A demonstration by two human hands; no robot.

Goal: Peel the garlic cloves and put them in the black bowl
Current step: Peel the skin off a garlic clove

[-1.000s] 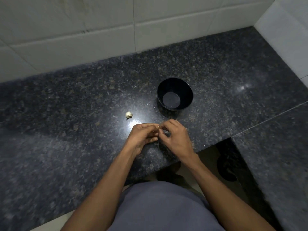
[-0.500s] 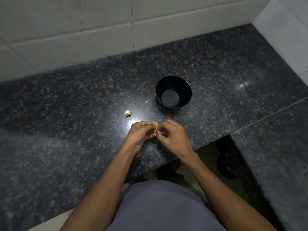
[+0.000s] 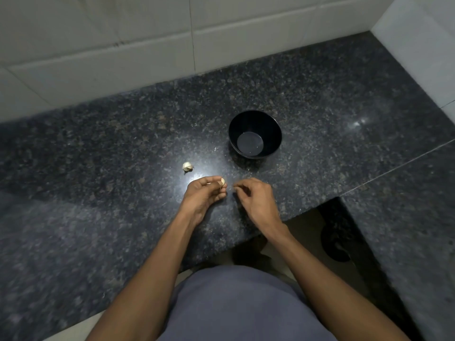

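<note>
One dark speckled granite counter (image 3: 103, 183) fills most of the view, L-shaped, with a seam line crossing its right wing and a bright glare spot on the polish just beside the hands. Behind it runs a wall of pale tiles (image 3: 123, 52), meeting a second tiled wall at the right corner. In the notch of the counter, pale floor shows, with a dark round shape on it that cannot be made out. At the bottom edge is the person's grey garment (image 3: 236, 306), with two bare forearms reaching forward from either side of it. There is one black bowl (image 3: 255, 124), standing upright on the counter beyond the hands, with nothing seen inside it. Two hands hover low over the counter's front part, a small gap between them. The left hand (image 3: 204, 195) has its fingers curled and pinches one garlic clove (image 3: 222, 181) at its fingertips. The right hand (image 3: 256, 200) has its fingers curled inward, thumb and forefinger tips drawn together; whether they pinch a bit of skin cannot be told. A second garlic piece (image 3: 187, 166), pale and papery, lies alone on the counter to the left of the bowl, near the left hand but apart from it. Nothing stands between the hands and the bowl.
</note>
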